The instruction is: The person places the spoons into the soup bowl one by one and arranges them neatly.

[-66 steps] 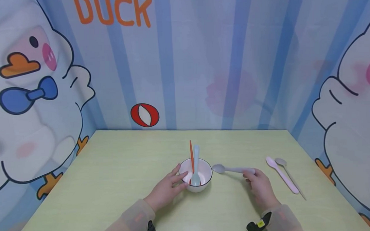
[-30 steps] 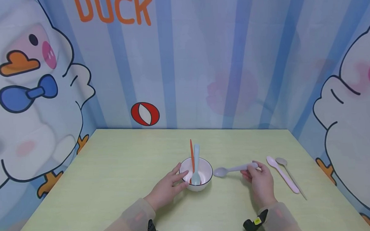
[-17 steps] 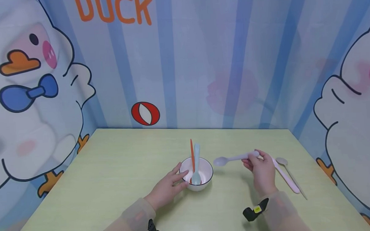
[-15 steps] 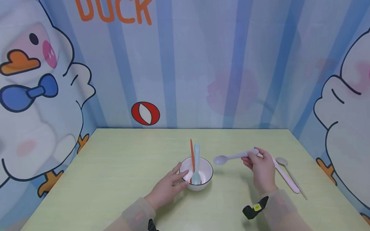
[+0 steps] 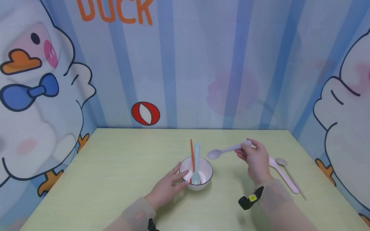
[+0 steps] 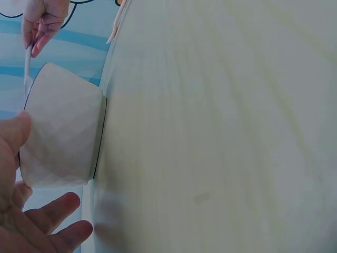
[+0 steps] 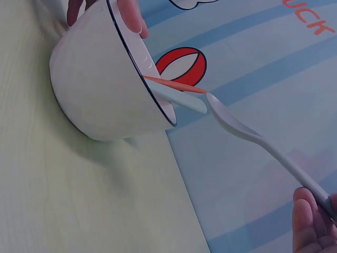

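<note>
My left hand [image 5: 164, 191] holds a white bowl [image 5: 199, 187] with a dark rim by its left side, one finger over the rim. A light-blue spoon [image 5: 197, 162] leans inside the bowl beside a thin orange utensil [image 5: 192, 152], whose lower end is mostly hidden. To the right, my right hand [image 5: 256, 160] pinches a lavender spoon [image 5: 230, 149] by the end of its handle. The spoon's head points left, raised above the table near the bowl's right rim. In the right wrist view, the lavender spoon [image 7: 284, 158] lies close to the tips of the standing handles.
On the table [image 5: 128, 155], right of my right hand, lie a pink utensil [image 5: 285, 178], partly covered by that hand, and a thin greyish spoon [image 5: 292, 179]. A striped duck-print curtain [image 5: 198, 60] rises behind the table and along its sides.
My right hand has lifted the lavender spoon off the table and carried it up and away from me, lately also leftward toward the bowl. My left hand and the bowl stay in place.
</note>
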Available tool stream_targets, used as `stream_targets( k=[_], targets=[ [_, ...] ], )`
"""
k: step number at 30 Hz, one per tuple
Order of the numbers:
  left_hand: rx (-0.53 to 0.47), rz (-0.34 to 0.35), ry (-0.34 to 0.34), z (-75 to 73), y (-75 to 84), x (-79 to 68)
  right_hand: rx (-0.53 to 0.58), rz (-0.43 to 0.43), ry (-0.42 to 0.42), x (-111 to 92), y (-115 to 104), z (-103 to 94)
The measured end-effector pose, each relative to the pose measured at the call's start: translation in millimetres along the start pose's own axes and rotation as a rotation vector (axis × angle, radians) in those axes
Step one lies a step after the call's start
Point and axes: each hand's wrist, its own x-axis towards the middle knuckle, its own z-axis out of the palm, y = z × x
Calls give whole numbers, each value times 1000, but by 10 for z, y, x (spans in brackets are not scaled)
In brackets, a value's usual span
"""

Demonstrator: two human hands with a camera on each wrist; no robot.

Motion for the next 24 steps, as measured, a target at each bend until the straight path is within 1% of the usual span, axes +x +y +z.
stream_targets(
  k=[10,14,24],
  targets=[
    [0,-10,-10,2,-7,9,-29,4,-80,50,-17,183],
    [-4,-13,-16,0,-13,13,-60,17,-125,55,5,231],
    [-7,-22,-25,-5,-10,6,-179,51,-257,94,91,384]
  ],
)
